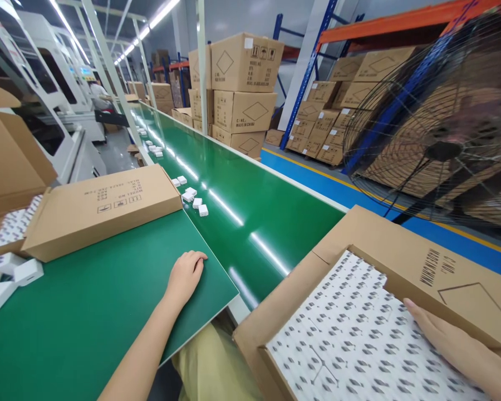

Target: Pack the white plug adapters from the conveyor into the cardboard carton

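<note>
- At the far left, a raised-flap carton (pixel 14 150) of plain brown cardboard shows tightly packed white pieces.
- In front of it sit loose white blocks (pixel 29 272), smooth and boxy, with rounded edges.
- A shallow, closed carton (pixel 104 206) lies beside them, flat-topped and printed in dark ink.
- All of this rests on a smooth green worktop (pixel 92 312) with a thin pale edge.
- Near its corner lies the left hand (pixel 186 275), palm down, fingers loosely bent, gripping nothing I can see.
- Small white blocks (pixel 192 195) are scattered along the near edge of the glossy green belt (pixel 275 195), which mirrors the lights in bright streaks.
- On the right, an open carton (pixel 292 284) holds rows of white pieces (pixel 338 317), their surface studded with dark, slanted marks.
- Behind it stands a round fan (pixel 442 149) with a thin wire cage.
- The right hand (pixel 455 340) reaches along the carton's inner wall, over the pieces, one digit outstretched; the rest is hidden, so I can't tell whether it grips anything.
</note>
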{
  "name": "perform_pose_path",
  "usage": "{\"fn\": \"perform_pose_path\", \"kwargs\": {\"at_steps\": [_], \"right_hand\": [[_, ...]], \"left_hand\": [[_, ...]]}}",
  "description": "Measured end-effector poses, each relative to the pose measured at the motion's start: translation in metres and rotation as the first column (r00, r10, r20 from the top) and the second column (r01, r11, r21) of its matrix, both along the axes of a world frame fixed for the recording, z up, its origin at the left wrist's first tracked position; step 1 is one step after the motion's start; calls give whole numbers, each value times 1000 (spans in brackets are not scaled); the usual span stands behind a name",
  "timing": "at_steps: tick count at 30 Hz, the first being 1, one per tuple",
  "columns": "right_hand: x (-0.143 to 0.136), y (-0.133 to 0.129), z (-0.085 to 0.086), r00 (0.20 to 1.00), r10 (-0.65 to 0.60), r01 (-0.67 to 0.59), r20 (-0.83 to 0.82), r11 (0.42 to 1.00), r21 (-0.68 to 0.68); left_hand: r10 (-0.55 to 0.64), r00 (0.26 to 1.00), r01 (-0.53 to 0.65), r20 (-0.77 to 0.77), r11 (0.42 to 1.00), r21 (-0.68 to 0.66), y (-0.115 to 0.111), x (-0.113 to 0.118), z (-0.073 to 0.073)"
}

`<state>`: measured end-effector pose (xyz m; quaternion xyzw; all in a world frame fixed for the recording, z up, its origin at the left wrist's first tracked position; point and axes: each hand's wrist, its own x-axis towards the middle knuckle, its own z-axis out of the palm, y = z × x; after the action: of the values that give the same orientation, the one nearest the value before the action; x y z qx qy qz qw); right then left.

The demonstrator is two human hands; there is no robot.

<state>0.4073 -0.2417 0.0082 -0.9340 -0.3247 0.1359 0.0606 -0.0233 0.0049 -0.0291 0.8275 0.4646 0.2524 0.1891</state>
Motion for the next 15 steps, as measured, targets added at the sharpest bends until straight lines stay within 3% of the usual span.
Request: {"fn": "perform_pose_path", "kwargs": {"at_steps": [4,9,15], "right_hand": [[-12,4,8,997,-44,38,-59,994,-104],[-15,8,10,993,-113,107,-27,981,-163],[-21,4,18,998,-46,42,-53,996,-75]], "left_hand": [[42,997,-40,69,999,-37,3,0,1],[203,964,-178,174,973,-147,11,-3,3],[291,948,-272,127,950,-151,11,-2,8]]}}
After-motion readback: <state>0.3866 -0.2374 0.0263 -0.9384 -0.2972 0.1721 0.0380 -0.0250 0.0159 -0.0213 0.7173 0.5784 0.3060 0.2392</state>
